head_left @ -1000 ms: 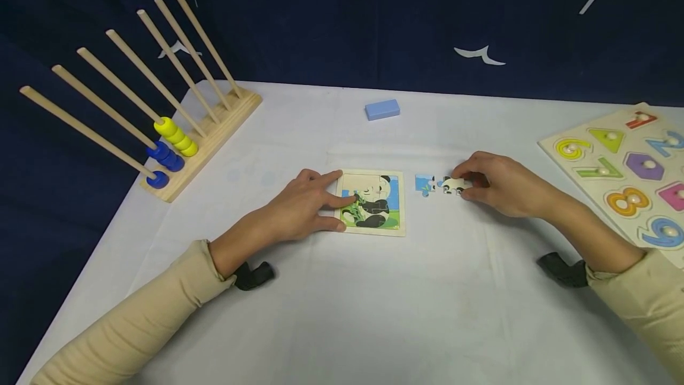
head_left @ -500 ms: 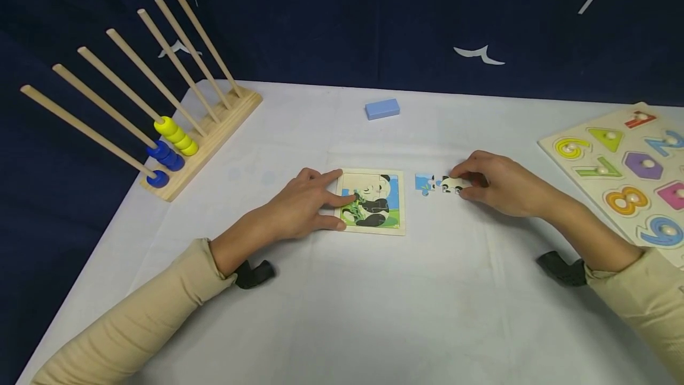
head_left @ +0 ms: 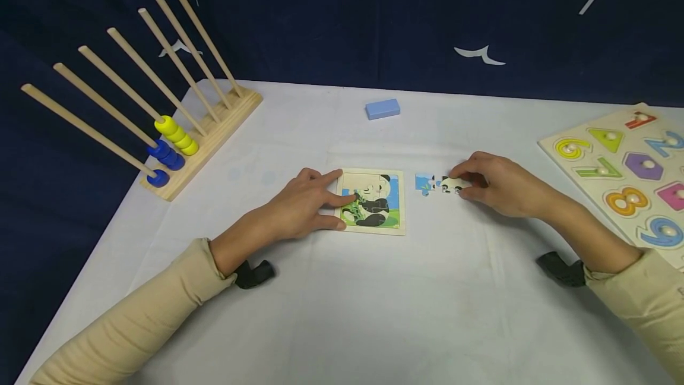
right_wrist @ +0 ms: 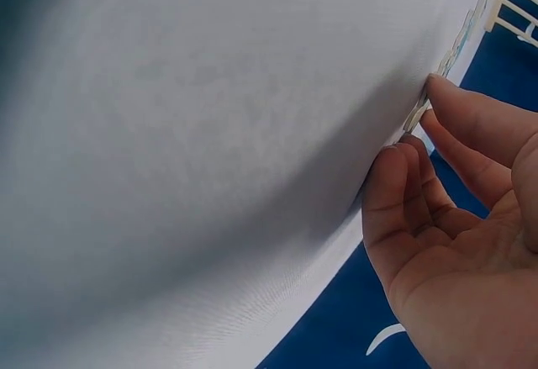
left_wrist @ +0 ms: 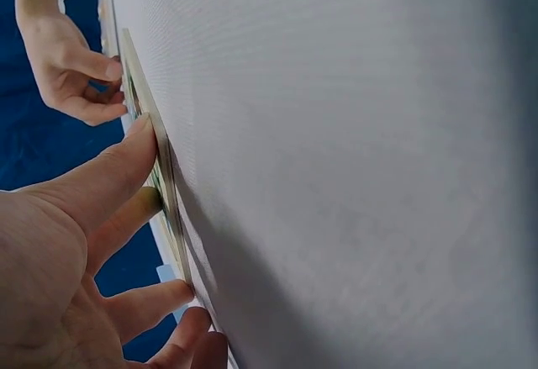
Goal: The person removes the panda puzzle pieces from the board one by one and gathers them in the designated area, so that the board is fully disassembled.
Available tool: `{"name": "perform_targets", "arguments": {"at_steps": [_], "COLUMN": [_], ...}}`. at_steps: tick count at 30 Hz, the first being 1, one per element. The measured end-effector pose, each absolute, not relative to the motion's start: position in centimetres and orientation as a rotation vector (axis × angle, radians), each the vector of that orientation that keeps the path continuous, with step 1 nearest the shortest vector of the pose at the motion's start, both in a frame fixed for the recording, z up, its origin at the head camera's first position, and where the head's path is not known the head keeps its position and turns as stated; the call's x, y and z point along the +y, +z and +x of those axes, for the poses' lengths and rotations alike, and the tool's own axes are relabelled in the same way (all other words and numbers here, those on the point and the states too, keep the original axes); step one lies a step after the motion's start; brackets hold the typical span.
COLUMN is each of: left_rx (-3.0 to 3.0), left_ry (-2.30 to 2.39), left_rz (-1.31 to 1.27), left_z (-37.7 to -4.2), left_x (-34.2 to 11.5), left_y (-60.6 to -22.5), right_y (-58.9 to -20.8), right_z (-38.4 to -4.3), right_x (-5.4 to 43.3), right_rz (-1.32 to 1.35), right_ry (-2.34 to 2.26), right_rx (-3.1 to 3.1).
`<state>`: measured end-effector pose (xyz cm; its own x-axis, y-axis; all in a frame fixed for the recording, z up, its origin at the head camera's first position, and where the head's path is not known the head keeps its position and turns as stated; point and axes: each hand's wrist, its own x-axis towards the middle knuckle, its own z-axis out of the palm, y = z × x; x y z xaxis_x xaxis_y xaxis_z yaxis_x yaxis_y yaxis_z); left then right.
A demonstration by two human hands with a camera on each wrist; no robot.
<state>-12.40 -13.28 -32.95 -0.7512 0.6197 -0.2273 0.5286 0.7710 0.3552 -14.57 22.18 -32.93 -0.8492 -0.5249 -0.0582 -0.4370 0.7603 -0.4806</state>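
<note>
A square wooden panda puzzle (head_left: 402, 210) lies flat on the white table, with some bare wood showing at its upper left. My left hand (head_left: 301, 207) rests on its left side, fingers straight and spread, thumb at the lower left corner. To the right of the puzzle, my right hand (head_left: 499, 186) pinches a black-and-white puzzle piece (head_left: 452, 185) between thumb and index finger, down at the tabletop. Just left of that piece lies a blue puzzle piece (head_left: 424, 182). In the right wrist view, the thumb and fingertips close on the edge of the pinched piece (right_wrist: 414, 119).
A wooden peg rack (head_left: 235, 113) with blue and yellow beads stands at the left. Behind the puzzle lies a blue block (head_left: 382, 109). At the right is a wooden board with numbers and shapes (head_left: 588, 189). A dark blue cloth (head_left: 331, 22) hangs behind the table.
The right hand has shifted very slightly left, bringing its pinched piece closer to the blue piece. The left hand stays where it was on the puzzle.
</note>
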Motion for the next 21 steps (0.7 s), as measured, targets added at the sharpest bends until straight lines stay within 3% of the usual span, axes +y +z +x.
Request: {"name": "perform_targets", "arguments": {"at_steps": [21], "left_rx": [2.628], "left_ry": [0.415], "left_rz": [0.871], "left_z": [-12.3], "left_x": [-13.3], "left_y": [-33.0], "right_y": [-32.0], "right_z": [-14.1], "right_x": [19.8], "right_rz": [-0.764], "right_ry": [-0.813], "right_rx": [2.741]}}
